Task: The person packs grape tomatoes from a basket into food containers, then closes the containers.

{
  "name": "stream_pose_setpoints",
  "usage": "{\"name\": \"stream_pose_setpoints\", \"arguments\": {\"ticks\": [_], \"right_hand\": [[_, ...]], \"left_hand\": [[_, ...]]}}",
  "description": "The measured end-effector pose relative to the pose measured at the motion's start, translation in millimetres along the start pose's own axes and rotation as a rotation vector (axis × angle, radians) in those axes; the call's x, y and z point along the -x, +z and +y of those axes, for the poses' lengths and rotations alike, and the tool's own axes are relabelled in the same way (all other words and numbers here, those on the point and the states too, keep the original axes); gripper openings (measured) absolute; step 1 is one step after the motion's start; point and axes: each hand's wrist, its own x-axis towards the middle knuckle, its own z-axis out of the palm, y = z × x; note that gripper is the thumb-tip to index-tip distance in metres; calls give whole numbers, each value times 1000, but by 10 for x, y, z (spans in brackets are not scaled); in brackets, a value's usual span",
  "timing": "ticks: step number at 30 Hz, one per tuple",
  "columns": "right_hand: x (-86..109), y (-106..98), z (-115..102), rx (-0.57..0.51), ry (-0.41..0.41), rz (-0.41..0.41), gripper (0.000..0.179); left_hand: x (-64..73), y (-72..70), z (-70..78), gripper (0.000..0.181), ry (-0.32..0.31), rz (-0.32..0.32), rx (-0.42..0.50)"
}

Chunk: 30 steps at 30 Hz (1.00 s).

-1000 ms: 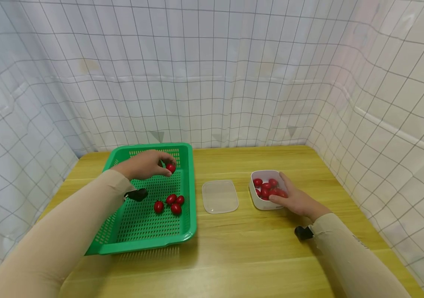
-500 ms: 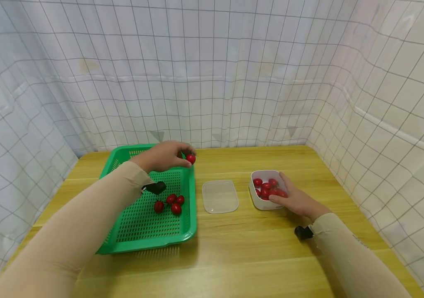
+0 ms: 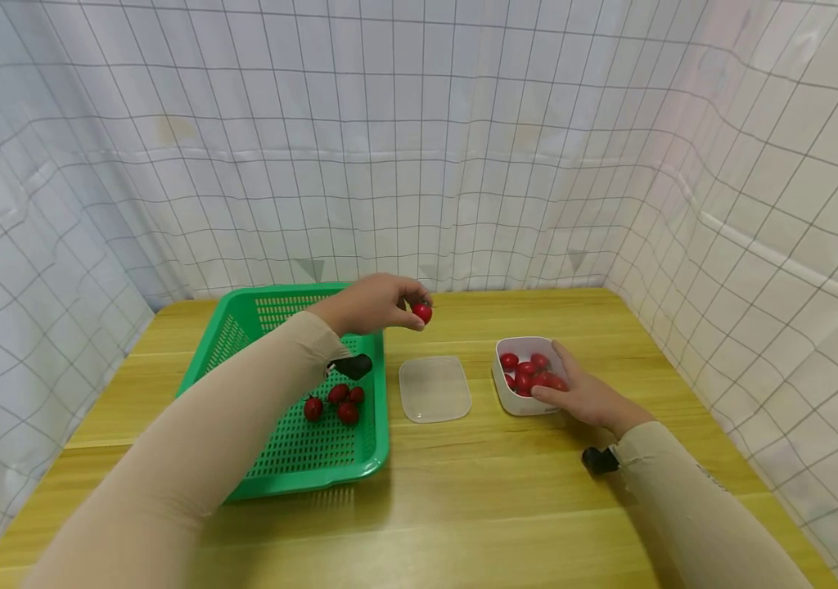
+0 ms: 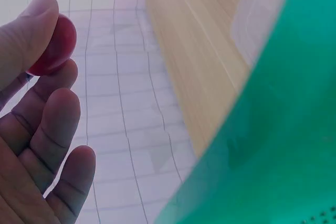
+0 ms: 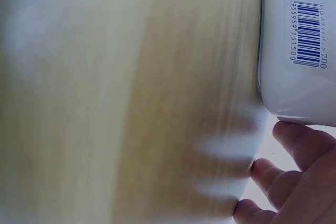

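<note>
My left hand (image 3: 382, 304) is above the table just past the right rim of the green basket (image 3: 378, 368). It pinches a cherry tomato (image 4: 59, 48) between thumb and fingertips; the other fingers are loosely bent in the left wrist view. Several more tomatoes (image 3: 349, 412) lie in the basket's front right part. On the right, my right hand (image 3: 588, 397) holds a white plastic container (image 3: 515, 402) by its right side, thumb over the rim. Several cherry tomatoes (image 3: 525, 369) are inside it. The right wrist view shows fingers against the printed container wall.
A translucent square lid (image 3: 434, 388) lies flat on the wooden table (image 3: 456, 507) between basket and container. White gridded curtains (image 3: 419, 164) enclose the table at the back and sides. The left forearm passes over the basket.
The left hand has carried the tomato rightward, from over the basket's inside to beyond its right rim. The right hand and the container have stayed in place.
</note>
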Motion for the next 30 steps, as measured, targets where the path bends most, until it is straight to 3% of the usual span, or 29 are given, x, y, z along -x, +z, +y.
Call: {"name": "stream_pose_setpoints", "arguments": {"ticks": [11,21,30], "right_hand": [[3,-3,-28,-27,7,-7,118],[27,-5,-76,-25,2,-10,118],[14,-8,-46,-3,14,-15,118]], "left_hand": [[-318,194,236,30,56,-14,-6],[-598,412,430,30,91,-64,69],[-764,588,608,33,122,-85,70]]}}
